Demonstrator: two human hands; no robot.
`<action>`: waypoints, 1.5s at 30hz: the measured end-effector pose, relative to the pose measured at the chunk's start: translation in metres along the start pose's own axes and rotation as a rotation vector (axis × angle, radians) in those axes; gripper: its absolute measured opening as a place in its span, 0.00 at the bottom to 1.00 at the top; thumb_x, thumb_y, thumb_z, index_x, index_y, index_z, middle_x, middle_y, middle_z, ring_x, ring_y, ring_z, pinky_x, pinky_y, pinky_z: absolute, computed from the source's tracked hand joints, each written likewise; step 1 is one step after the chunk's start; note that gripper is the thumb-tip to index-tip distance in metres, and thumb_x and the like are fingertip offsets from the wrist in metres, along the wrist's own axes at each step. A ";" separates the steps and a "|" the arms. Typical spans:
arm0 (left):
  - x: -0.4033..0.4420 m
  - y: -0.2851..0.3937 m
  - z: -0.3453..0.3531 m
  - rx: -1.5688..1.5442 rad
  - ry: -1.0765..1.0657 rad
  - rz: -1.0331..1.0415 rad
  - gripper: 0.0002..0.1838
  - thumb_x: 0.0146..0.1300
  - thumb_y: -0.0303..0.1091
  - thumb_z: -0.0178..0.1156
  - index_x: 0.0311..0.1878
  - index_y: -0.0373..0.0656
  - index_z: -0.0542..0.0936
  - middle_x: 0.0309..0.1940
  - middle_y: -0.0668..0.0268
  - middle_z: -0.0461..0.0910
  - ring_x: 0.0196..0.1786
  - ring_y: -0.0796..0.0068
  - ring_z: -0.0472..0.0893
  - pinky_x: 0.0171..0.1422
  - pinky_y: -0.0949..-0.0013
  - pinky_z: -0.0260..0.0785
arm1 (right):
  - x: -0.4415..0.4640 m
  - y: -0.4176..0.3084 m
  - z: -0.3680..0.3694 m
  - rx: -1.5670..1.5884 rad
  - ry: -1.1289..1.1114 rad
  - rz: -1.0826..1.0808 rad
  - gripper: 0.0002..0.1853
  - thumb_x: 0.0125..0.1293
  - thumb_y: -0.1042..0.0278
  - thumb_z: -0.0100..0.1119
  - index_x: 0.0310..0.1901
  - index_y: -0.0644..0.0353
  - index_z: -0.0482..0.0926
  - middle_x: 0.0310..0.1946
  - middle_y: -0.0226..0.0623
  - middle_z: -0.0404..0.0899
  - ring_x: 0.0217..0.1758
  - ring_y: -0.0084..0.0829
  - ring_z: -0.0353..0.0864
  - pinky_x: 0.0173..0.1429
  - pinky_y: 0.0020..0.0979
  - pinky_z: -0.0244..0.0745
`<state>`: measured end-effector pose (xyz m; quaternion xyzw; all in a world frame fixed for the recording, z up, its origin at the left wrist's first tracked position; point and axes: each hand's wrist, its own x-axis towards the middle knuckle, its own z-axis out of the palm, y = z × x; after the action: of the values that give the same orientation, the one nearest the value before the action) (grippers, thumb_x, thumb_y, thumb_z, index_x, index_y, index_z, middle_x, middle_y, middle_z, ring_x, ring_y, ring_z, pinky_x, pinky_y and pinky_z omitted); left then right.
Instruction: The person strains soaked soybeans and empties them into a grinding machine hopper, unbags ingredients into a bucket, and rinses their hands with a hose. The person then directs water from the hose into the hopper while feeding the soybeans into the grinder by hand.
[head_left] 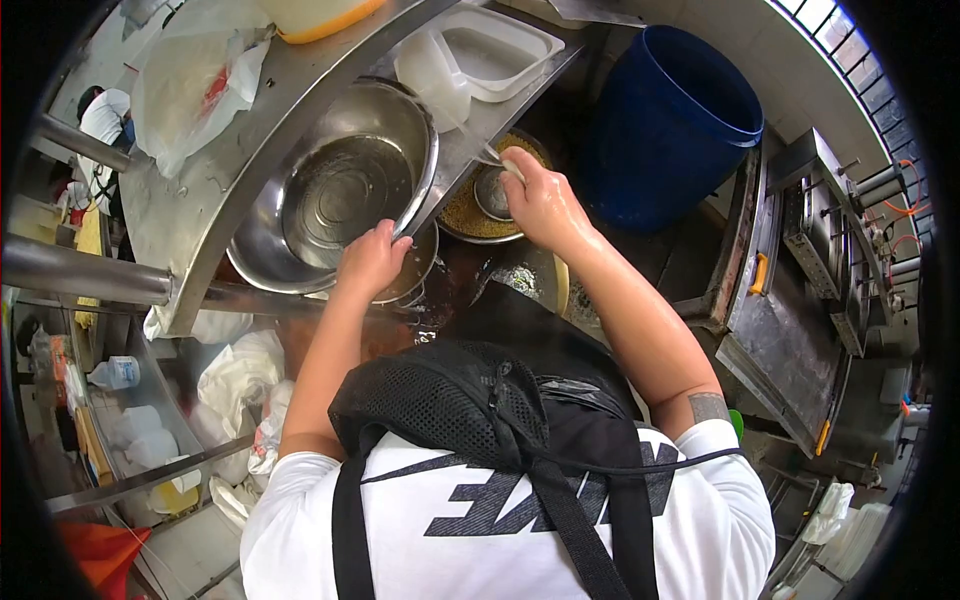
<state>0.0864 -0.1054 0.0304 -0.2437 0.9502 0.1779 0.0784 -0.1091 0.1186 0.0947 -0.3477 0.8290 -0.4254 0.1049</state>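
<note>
My left hand (375,260) is closed on the near right rim of a large steel bowl (260,240), which is tilted at the edge of the metal counter. A little liquid shows in its bottom. My right hand (543,203) is closed round a pale handle (513,168); what the handle belongs to is partly hidden. Below that hand stands a pan of yellowish grains (463,215) with a small metal bowl (492,192) in it.
A white tray (535,45) and a white plastic container (433,80) stand on the counter (190,215). The blue barrel (640,130) is at the back right. A plastic bag (190,100) lies at the left. Metal equipment (790,290) stands at the far right.
</note>
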 end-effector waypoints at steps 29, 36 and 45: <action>0.003 -0.011 0.022 -0.141 0.336 0.198 0.18 0.72 0.37 0.62 0.59 0.35 0.81 0.52 0.46 0.84 0.55 0.41 0.82 0.60 0.48 0.75 | 0.000 -0.032 0.000 -0.062 -0.572 -0.239 0.19 0.75 0.60 0.55 0.63 0.56 0.80 0.39 0.57 0.86 0.46 0.57 0.86 0.54 0.50 0.79; 0.008 -0.021 0.027 0.059 0.314 0.249 0.20 0.76 0.39 0.54 0.64 0.38 0.76 0.51 0.45 0.83 0.53 0.40 0.83 0.59 0.44 0.76 | 0.002 -0.060 0.024 0.053 -0.637 -0.355 0.19 0.74 0.63 0.53 0.63 0.54 0.79 0.37 0.59 0.85 0.44 0.60 0.85 0.53 0.52 0.80; 0.009 0.005 0.017 0.062 0.217 0.046 0.19 0.79 0.44 0.52 0.62 0.40 0.73 0.48 0.45 0.84 0.49 0.39 0.85 0.55 0.42 0.77 | 0.021 -0.035 0.021 -0.130 -0.335 -0.158 0.17 0.75 0.63 0.53 0.60 0.57 0.79 0.41 0.62 0.85 0.48 0.62 0.85 0.54 0.55 0.80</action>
<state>0.0769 -0.0989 0.0139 -0.2372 0.9634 0.1229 -0.0216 -0.0975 0.0773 0.1117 -0.4838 0.7957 -0.3139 0.1851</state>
